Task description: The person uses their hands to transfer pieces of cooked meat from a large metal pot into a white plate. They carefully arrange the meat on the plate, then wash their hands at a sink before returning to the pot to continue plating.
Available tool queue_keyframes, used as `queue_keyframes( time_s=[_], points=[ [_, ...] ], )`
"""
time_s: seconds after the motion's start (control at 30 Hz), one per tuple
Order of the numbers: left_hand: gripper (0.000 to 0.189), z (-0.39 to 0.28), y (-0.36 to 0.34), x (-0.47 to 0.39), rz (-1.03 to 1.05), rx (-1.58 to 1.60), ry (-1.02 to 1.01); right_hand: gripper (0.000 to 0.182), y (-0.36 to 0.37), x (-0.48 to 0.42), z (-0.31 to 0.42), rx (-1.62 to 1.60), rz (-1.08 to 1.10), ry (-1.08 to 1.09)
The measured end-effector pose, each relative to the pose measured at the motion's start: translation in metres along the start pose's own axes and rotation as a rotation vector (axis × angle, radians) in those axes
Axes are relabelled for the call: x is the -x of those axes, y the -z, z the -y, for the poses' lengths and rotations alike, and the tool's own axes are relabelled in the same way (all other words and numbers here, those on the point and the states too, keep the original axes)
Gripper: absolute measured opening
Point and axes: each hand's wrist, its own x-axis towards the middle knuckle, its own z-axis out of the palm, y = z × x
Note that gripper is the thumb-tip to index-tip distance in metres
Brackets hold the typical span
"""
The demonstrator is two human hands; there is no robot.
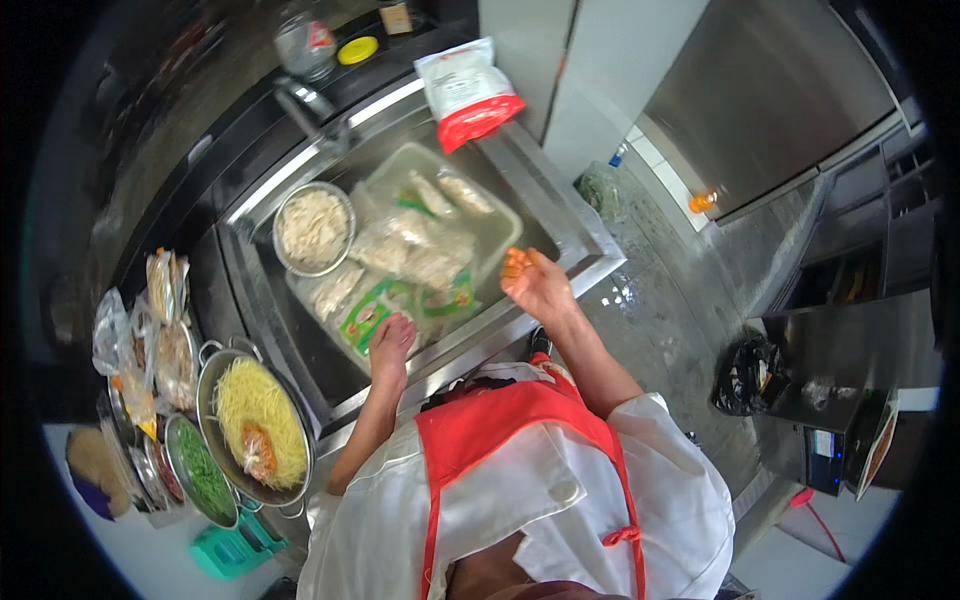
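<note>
My left hand (pixel 391 339) is over the near edge of a steel sink, against or just above a clear plastic bag with green print (pixel 369 319); whether it grips the bag cannot be seen. Off the near right corner of a translucent plastic tub (pixel 510 219), my right hand (pixel 534 283) is raised, palm up and fingers curled, with orange-tinted fingertips. Nothing shows in it. The tub stands in the sink (pixel 574 196) and holds clear bags of pale food (pixel 412 244). A steel bowl of pale sliced food (pixel 313 227) sits left of these bags.
A faucet (pixel 307 112) reaches over the sink's back edge. A red and white bag (pixel 469 94) rests on the back right rim. To the left are a two-handled pan of yellow shreds (pixel 251 390) and a bowl of chopped greens (pixel 199 469). The tiled floor (pixel 645 300) looks wet.
</note>
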Motion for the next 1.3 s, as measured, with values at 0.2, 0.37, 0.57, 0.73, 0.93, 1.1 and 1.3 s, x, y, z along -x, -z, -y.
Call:
queue_keyframes(
  time_s=[0.2,0.37,0.57,0.73,0.93,1.1,1.3],
  points=[
    [0.030,0.042,-0.100,-0.041,0.115,-0.072,0.028,0.031,-0.018,0.019,0.083,0.004,-0.011,-0.001],
    [0.028,0.022,-0.242,-0.036,0.257,-0.061,-0.075,0.035,-0.010,0.067,0.162,0.010,-0.231,0.253],
    [0.026,0.044,-0.334,-0.050,0.547,-0.231,-0.045,0.033,0.046,0.159,0.237,-0.001,-0.154,0.577],
    [0.021,0.076,-0.426,-0.052,0.716,-0.350,-0.015,0.032,0.080,0.237,0.308,-0.009,-0.198,0.805],
    [0.019,0.147,-0.558,-0.073,0.770,-0.566,0.000,0.037,0.151,0.283,0.416,-0.146,-0.245,0.901],
    [0.019,0.242,-0.667,-0.104,0.762,-0.687,0.032,0.039,0.226,0.299,0.528,-0.220,-0.243,0.803],
    [0.021,0.335,-0.829,-0.167,0.682,-0.837,0.083,0.038,0.283,0.285,0.657,-0.070,-0.494,0.724]
  ],
)
